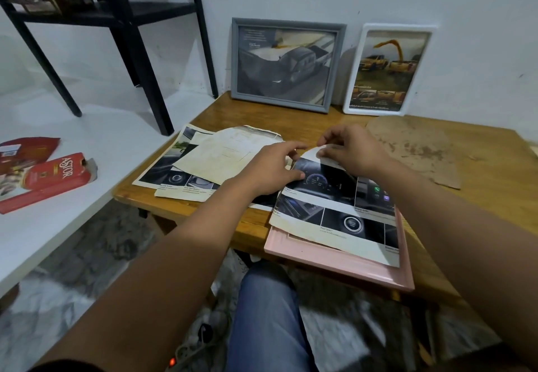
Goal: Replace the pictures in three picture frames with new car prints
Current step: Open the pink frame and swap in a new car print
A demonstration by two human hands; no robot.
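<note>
A pink picture frame lies flat at the wooden table's front edge, partly overhanging it. On it lies a car-interior print. My right hand pinches the print's far edge and curls it upward. My left hand rests on the print's left side, fingers bent at the paper's edge. Leaning on the wall stand a grey frame with a truck picture and a white frame with yellow trucks.
Loose prints and a pale sheet lie on the table's left part. A brown backing board lies at the right. A white bench at left holds red snack packs. A black shelf stands behind. My knee is below the table.
</note>
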